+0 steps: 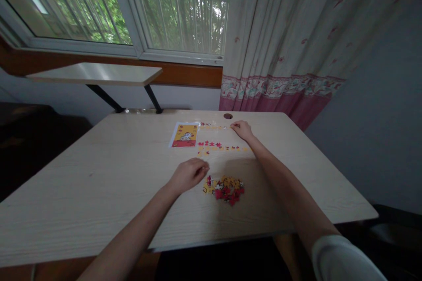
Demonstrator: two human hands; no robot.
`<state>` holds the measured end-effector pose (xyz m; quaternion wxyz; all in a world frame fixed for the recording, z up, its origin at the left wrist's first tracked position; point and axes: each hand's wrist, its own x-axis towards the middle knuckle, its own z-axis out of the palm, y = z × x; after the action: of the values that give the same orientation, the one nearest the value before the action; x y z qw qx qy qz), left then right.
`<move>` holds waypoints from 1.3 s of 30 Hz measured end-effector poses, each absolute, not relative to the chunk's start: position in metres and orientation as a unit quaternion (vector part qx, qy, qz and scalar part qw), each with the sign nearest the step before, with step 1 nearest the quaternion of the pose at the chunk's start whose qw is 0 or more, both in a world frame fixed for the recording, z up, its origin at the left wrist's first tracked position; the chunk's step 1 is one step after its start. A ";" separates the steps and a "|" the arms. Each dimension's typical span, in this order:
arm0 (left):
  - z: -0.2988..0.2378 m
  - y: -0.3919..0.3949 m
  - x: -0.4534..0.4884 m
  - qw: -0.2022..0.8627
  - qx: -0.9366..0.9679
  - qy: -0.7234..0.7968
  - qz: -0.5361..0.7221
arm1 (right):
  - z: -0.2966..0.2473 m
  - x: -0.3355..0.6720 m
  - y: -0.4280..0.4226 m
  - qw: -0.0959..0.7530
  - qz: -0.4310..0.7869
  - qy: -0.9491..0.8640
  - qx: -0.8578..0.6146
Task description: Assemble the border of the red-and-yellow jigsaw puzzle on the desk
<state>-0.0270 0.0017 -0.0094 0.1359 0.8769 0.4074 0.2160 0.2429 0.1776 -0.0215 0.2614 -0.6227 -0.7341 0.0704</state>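
Note:
My right hand reaches to the far side of the table, its fingers pinched on a puzzle piece at the right end of a row of small yellow puzzle pieces. That piece is mostly hidden by the fingertips. Closer to me, my left hand is closed, thumb against curled fingers; what it holds, if anything, cannot be made out. Just right of it lies a heap of loose red and yellow puzzle pieces. Between the hands are rows of red pieces and yellow pieces. Left of the rows lies a picture sheet.
All of this lies on a pale wooden table. A raised shelf on black legs stands at its back left. A round cable hole is near the back edge. Behind are a window and a long curtain.

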 end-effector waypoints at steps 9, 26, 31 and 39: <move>-0.003 0.001 -0.031 0.154 0.900 0.363 0.185 | -0.011 0.240 0.078 0.271 0.125 -0.884 -0.360; -0.004 -0.002 -0.018 0.363 0.826 0.335 0.270 | -0.009 0.226 0.007 0.303 0.173 -0.872 -0.343; -0.013 -0.002 -0.016 0.461 0.762 0.364 0.273 | -0.011 0.222 0.004 0.288 0.171 -0.882 -0.331; -0.013 -0.003 -0.013 0.485 0.740 0.372 0.281 | -0.007 0.218 0.001 0.277 0.160 -0.894 -0.313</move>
<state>-0.0134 -0.0027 -0.0129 0.4849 0.7398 0.3721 0.2812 0.2184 0.0013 -0.0065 0.2768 -0.3132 -0.8942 0.1605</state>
